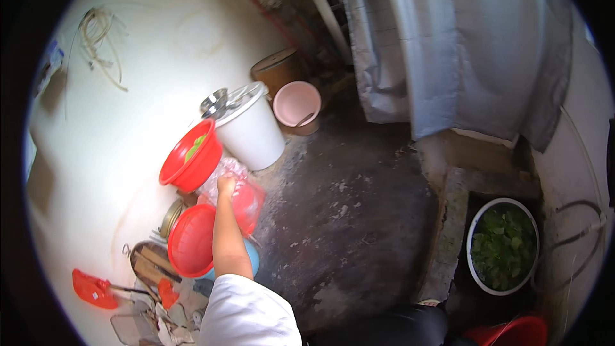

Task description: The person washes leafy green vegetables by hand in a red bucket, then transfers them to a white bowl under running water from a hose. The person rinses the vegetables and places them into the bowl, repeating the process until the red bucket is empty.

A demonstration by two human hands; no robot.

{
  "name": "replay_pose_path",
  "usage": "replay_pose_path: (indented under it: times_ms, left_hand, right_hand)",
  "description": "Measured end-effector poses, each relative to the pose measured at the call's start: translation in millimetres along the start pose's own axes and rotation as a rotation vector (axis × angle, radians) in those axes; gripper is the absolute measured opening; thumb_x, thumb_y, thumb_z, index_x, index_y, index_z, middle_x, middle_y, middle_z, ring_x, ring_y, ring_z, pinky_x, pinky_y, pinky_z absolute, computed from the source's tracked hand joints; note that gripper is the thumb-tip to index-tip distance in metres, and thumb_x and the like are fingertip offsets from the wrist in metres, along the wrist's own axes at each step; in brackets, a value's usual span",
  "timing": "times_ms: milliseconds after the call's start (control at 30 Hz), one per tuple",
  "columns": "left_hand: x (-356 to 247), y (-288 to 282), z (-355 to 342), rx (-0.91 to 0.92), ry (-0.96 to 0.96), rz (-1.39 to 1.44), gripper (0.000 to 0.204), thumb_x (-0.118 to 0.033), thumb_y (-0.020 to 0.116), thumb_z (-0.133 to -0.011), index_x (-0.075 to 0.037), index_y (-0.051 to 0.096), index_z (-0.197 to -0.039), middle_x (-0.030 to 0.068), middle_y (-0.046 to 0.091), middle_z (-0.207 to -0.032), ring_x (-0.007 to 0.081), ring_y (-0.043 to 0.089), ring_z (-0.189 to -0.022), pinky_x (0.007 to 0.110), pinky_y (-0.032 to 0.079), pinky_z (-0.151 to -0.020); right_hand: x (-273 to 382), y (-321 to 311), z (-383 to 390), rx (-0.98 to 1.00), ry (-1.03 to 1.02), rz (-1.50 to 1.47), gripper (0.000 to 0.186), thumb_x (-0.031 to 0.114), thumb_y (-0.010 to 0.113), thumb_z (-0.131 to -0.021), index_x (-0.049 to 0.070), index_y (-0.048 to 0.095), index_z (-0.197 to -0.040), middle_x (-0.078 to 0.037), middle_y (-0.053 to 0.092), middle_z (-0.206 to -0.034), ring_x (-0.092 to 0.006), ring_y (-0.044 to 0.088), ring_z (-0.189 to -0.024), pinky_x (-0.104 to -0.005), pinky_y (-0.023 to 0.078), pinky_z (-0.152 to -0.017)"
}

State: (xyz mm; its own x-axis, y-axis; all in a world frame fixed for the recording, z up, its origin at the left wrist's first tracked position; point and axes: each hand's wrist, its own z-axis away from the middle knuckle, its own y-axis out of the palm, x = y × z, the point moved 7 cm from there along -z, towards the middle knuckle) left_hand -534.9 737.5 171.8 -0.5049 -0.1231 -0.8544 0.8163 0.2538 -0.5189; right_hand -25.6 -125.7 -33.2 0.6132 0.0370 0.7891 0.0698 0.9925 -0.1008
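Note:
My left hand [226,184] reaches out toward the wall on the left. Its fingers are closed on the top of a translucent plastic bag [247,204], with something pinkish red showing through. Just beyond the hand stands a red basin [186,166] with a bit of green leafy stuff inside. Closer to me, beside my forearm, a second red basin [192,241] leans tilted, and a light blue container [252,257] is partly covered by the arm. My right hand is out of the picture.
A white bucket [251,129] with metal bowls [214,101] on top stands by a pink basin [297,104]. Low at right, a white-rimmed tub [473,250] holds green leaves, past a concrete ledge [448,237]. A grey curtain [448,45] hangs behind. A red dustpan [95,288] lies left.

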Motion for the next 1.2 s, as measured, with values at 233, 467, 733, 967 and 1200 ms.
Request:
replay_pose_path:
  times_ms: [233,467,733,967,1200]
  left_hand:
    - [74.9,-104.9,-73.0,-0.271,-0.264,0.774,0.059,-0.028,0.057,-0.077,-0.005,0.035,-0.126,0.0188,0.033,-0.126,0.0331,0.038,-0.114,0.039,0.038,-0.093]
    - [87.4,-123.6,-132.1,-0.228,-0.346,0.914,0.066,-0.033,0.063,-0.076,-0.006,0.033,-0.128,0.0153,0.026,-0.130,0.0307,0.037,-0.110,0.041,0.039,-0.092]
    - [107.6,-152.0,-223.1,-0.280,-0.143,1.060,0.046,-0.029,0.052,-0.085,-0.011,0.038,-0.125,0.0065,0.037,-0.129,0.0295,0.039,-0.113,0.051,0.044,-0.083]
    - [96.8,-204.8,-301.3,0.002,-0.335,0.954,0.085,-0.047,0.056,-0.073,-0.005,0.012,-0.132,0.0329,0.002,-0.132,0.0544,0.017,-0.114,0.048,0.052,-0.074]
    - [119.4,-150.7,-258.1,-0.112,-0.663,1.568,0.112,-0.019,0.071,-0.064,-0.022,-0.017,-0.134,0.0133,-0.032,-0.135,0.0427,-0.009,-0.128,0.050,0.050,-0.080]
  right_hand:
    - [41.4,167.4,24.8,0.324,-0.106,0.326,0.041,0.027,0.044,-0.085,0.005,0.047,-0.119,-0.015,0.051,-0.117,-0.0274,0.052,-0.103,-0.0377,0.036,-0.091]
    - [48.1,335.9,88.6,0.607,-0.269,0.522,0.040,0.026,0.044,-0.086,0.004,0.048,-0.119,-0.014,0.052,-0.114,-0.0261,0.052,-0.101,-0.0365,0.037,-0.089]
    - [26.6,400.6,116.0,0.692,-0.341,0.654,0.038,0.025,0.045,-0.086,0.004,0.048,-0.118,-0.013,0.053,-0.111,-0.0245,0.053,-0.098,-0.0352,0.038,-0.087]
    - [20.4,405.2,102.6,0.693,-0.396,0.666,0.037,0.025,0.046,-0.086,0.004,0.049,-0.117,-0.012,0.054,-0.108,-0.0231,0.053,-0.096,-0.0340,0.039,-0.085]
    - [24.1,356.3,83.5,0.554,-0.435,0.709,0.036,0.024,0.046,-0.086,0.003,0.050,-0.116,-0.012,0.055,-0.106,-0.0217,0.054,-0.094,-0.0328,0.040,-0.083]
